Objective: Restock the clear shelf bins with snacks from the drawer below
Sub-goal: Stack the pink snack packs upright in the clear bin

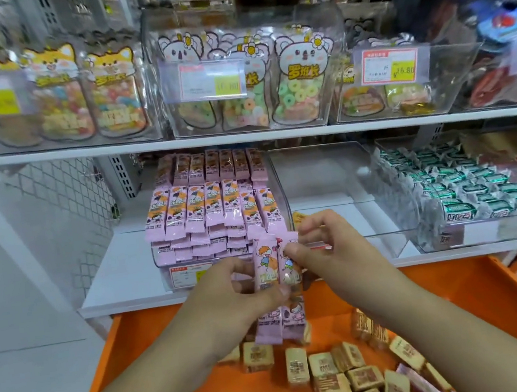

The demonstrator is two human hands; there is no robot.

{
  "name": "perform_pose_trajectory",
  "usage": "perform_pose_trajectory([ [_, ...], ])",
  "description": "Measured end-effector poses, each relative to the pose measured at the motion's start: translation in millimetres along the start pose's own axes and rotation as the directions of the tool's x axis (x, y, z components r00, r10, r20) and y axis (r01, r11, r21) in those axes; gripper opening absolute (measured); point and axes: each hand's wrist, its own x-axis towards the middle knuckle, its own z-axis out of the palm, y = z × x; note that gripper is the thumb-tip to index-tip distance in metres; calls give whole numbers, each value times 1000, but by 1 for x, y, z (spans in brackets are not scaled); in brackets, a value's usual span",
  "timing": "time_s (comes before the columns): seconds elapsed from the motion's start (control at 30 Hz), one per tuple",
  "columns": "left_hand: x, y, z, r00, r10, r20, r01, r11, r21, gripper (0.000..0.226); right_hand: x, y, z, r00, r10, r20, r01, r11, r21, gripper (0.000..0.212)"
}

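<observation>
Pink oblong snack packets (277, 278) with cartoon figures printed on them, a small upright bundle, are held between both hands above the far edge of the open orange drawer (477, 292). Left hand (229, 289) grips the bundle from the left, thumb across its front and fingers curled behind; right hand (319, 247) pinches the packets' upper part from the right with bent fingers. Just beyond the hands, on the lower white shelf (124, 277), stands a clear plastic bin (175, 271) packed with rows of matching pink packets (210, 208), a price label on its front. To its right sits a second clear bin (323, 175) whose visible interior holds no packets, and further right a bin of white-and-green wrapped sweets (465, 190). Tan square wrapped snacks (337, 371) lie scattered on the drawer floor, near the viewer. On the upper shelf, clear bins hold bags of coloured ring candies with white bear-shaped tops (298, 83) at centre and orange cat-topped bags (85, 93) to the left.
</observation>
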Motion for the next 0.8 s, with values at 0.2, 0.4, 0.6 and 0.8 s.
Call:
perform_pose_trajectory([
  [0.2, -1, 16, 9, 979, 43, -197, -75, 985, -155, 36, -18, -5, -8, 967, -71, 246, 52, 995, 82, 51],
  [0.4, 1, 24, 12, 974, 126, -189, -139, 989, -58, 19, -19, 1, -11, 931, -275, 240, 332, 911, -246, 72],
  [0.6, 0, 38, 8, 990, 139, 38, -141, 989, 50, 25, -5, 3, -15, 931, -280, 233, 351, 863, -364, 85],
  [0.8, 4, 36, 5, 962, 266, -57, -252, 951, 180, 60, 4, -4, -12, 944, -279, 178, 323, 896, -306, 80],
])
